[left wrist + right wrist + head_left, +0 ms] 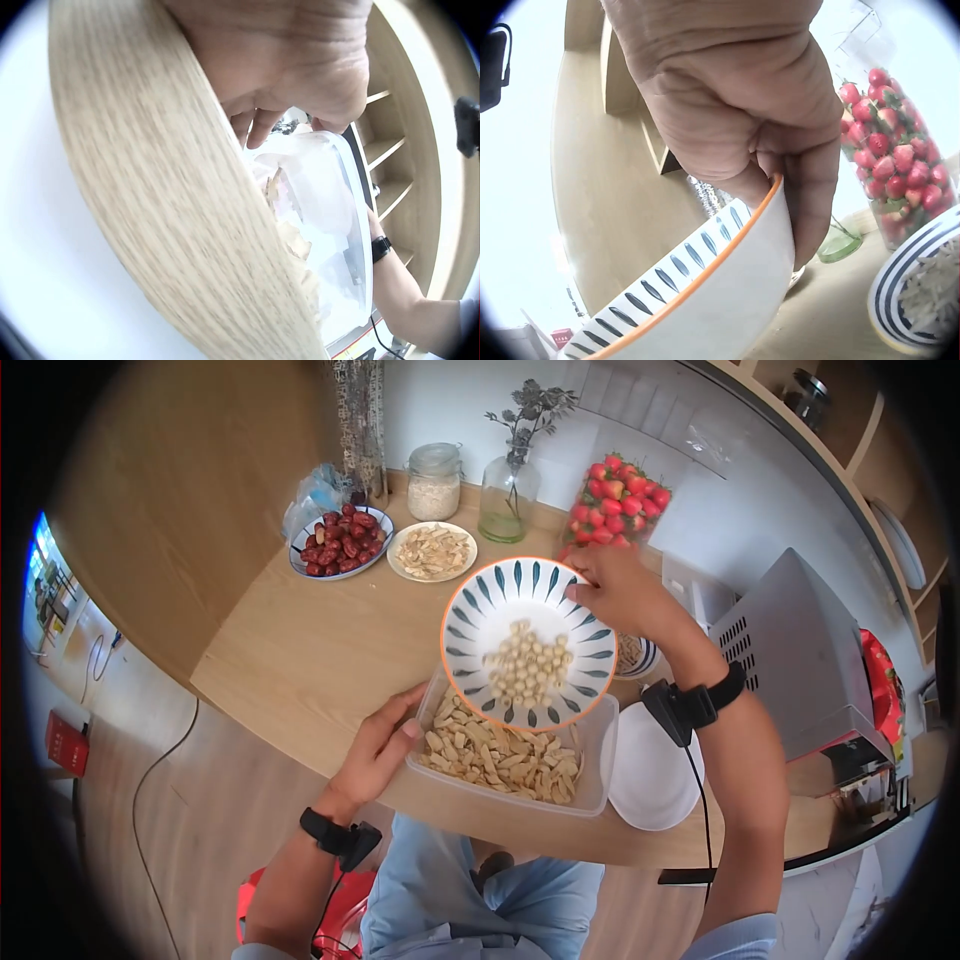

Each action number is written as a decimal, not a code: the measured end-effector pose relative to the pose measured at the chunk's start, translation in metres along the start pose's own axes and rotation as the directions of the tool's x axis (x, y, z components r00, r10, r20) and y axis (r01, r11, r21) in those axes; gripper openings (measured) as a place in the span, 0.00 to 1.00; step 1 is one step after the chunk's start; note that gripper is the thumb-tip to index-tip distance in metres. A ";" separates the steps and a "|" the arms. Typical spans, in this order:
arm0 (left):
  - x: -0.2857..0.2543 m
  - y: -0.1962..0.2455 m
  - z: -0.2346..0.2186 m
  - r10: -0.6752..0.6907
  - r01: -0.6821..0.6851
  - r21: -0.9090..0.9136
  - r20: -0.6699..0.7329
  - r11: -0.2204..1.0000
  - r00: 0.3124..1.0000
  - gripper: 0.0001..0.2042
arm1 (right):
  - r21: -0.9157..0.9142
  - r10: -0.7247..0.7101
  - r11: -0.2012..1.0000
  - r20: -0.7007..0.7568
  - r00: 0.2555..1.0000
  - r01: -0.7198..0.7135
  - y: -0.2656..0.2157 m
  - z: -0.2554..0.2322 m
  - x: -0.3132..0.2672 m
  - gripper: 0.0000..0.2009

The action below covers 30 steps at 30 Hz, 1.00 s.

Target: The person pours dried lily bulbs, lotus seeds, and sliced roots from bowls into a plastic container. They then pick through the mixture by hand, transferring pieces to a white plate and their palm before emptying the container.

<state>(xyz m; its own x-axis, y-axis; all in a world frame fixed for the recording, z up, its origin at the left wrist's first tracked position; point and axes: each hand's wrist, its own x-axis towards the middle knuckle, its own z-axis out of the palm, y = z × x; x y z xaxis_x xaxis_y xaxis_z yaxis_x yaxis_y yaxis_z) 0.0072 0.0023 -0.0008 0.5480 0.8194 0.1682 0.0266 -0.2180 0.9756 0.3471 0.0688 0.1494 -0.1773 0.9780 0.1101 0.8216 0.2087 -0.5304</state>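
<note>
In the head view my right hand point(625, 592) pinches the rim of an orange-edged bowl point(465, 610), thumb inside. Round pale seeds point(530, 665) lie in the bowl, which is tilted above a clear plastic container point(597, 760) of dried slices point(490, 755). The right wrist view shows the hand point(742, 97) with the bowl point(735, 292) between thumb and fingers. At the container's left end, my left hand point(378, 750) has its fingers along the wall and its thumb at the rim. In the left wrist view that hand point(285, 67) is beside the container point(360, 225).
A bowl of red dates point(345, 542), a plate of slices point(433, 552), a lidded jar point(434, 485), a vase point(508, 500) and strawberries point(615, 505) stand at the back. A white lid or plate point(655, 770) lies right of the container, near a grey appliance point(800, 650).
</note>
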 end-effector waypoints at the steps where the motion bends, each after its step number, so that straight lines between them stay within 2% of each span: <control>1: 0.000 0.001 0.001 -0.008 0.008 -0.007 -0.002 1.000 1.000 0.32 | -0.037 -0.033 0.999 -0.027 0.999 0.032 -0.005 0.002 -0.008 0.10; 6: 0.000 0.003 0.003 -0.012 0.012 -0.025 -0.018 1.000 1.000 0.31 | -0.155 -0.173 0.976 -0.113 0.978 0.155 -0.029 0.012 -0.041 0.10; 9: 0.000 0.005 0.003 0.000 -0.001 -0.031 -0.027 1.000 1.000 0.28 | -0.264 -0.200 0.950 -0.108 0.974 0.166 -0.041 0.021 -0.057 0.11; 12: 0.000 0.006 0.003 0.002 -0.002 -0.018 -0.028 1.000 1.000 0.29 | -0.449 -0.264 0.871 -0.082 0.961 0.201 -0.052 0.028 -0.069 0.15; 15: -0.001 0.007 0.004 -0.001 0.001 -0.003 -0.039 1.000 0.999 0.29 | -0.584 -0.539 0.731 -0.176 0.824 0.354 -0.049 0.037 -0.082 0.19; 18: -0.001 0.006 0.002 -0.002 0.005 0.051 -0.054 0.999 0.999 0.28 | -0.684 -0.670 0.596 -0.135 0.730 0.420 -0.057 0.036 -0.090 0.21; 21: -0.001 0.006 0.002 -0.002 0.007 0.082 -0.061 0.997 0.998 0.27 | -0.737 -0.797 0.483 -0.147 0.586 0.472 -0.061 0.039 -0.092 0.20; 26: -0.003 0.007 0.004 -0.030 0.034 0.045 -0.084 0.998 0.996 0.25 | -0.774 -0.868 0.428 -0.207 0.451 0.468 -0.068 0.039 -0.090 0.18; 28: -0.003 0.007 0.005 -0.021 0.025 0.043 -0.078 0.999 0.997 0.25 | -0.764 -0.871 0.435 -0.225 0.436 0.476 -0.071 0.032 -0.089 0.18; 30: -0.003 0.007 0.003 -0.020 0.024 0.053 -0.065 0.998 0.998 0.26 | -0.714 -0.836 0.506 -0.270 0.477 0.484 -0.070 0.024 -0.087 0.18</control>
<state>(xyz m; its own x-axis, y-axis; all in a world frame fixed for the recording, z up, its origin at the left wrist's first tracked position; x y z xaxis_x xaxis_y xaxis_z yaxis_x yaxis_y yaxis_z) 0.0086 -0.0032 0.0049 0.4916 0.8565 0.1573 0.0836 -0.2262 0.9705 0.2920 -0.0310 0.1570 -0.6254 0.2930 0.7232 0.7170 0.5813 0.3846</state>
